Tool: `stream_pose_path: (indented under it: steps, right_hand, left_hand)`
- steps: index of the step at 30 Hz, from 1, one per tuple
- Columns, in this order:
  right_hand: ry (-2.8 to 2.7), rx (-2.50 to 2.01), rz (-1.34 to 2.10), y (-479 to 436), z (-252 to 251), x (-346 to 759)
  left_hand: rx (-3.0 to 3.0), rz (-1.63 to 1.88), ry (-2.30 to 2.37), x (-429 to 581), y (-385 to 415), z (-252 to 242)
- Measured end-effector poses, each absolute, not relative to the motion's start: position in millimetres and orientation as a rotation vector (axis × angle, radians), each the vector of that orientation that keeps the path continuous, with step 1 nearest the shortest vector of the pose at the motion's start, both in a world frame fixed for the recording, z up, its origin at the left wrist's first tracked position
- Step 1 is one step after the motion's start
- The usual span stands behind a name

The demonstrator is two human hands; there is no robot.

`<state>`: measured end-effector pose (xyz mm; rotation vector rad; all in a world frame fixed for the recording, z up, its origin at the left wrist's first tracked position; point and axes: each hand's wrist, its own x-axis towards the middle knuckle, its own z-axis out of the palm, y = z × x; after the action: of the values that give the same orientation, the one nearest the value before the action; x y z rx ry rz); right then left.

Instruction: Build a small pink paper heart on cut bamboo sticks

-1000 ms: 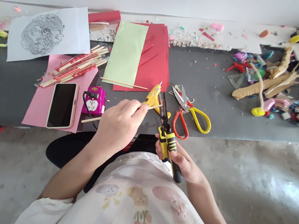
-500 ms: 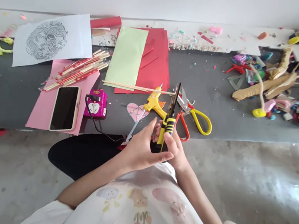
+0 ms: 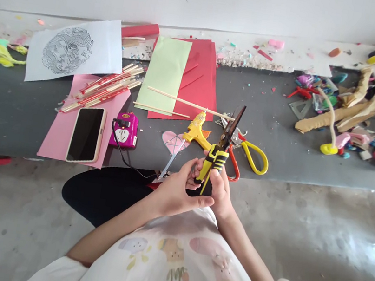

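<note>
In the head view, a pair of shears [image 3: 215,161] with dark blades and yellow-and-black handles points up and to the right. My right hand [image 3: 222,192] is closed round its handles. My left hand [image 3: 180,188] curves round the handles from the other side, thumb stretched across below; its other fingers are partly hidden. A thin wooden stick [image 3: 189,102] slants over the papers, its right end at the blades. A second stick [image 3: 159,109] lies below it. The yellow glue gun [image 3: 197,132] lies just beyond my hands, beside red-and-yellow-handled scissors [image 3: 255,157].
A pink paper heart [image 3: 173,142], purple power adapter [image 3: 125,131] with black cord and phone [image 3: 85,134] lie to the left. Behind are wrapped chopsticks [image 3: 106,86], a printed sheet [image 3: 75,44], green paper [image 3: 165,69] and red paper [image 3: 201,81]. Craft scraps [image 3: 339,116] heap at right.
The shears have tilted to the right and their handles show wider apart. One stick's right end has swung down into a slant, separating from the other stick. The view has shifted slightly.
</note>
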<state>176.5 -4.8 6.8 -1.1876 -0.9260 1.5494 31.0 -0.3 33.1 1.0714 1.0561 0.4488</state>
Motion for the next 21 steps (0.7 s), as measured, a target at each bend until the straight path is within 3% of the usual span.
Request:
stream_pose_path:
  steps: [21]
  right_hand:
    - [-0.858, -1.08, 1.726, -2.7, 7.8, 171.6]
  left_hand:
    - [1.284, 0.485, 1.163, 29.9, -12.0, 33.1]
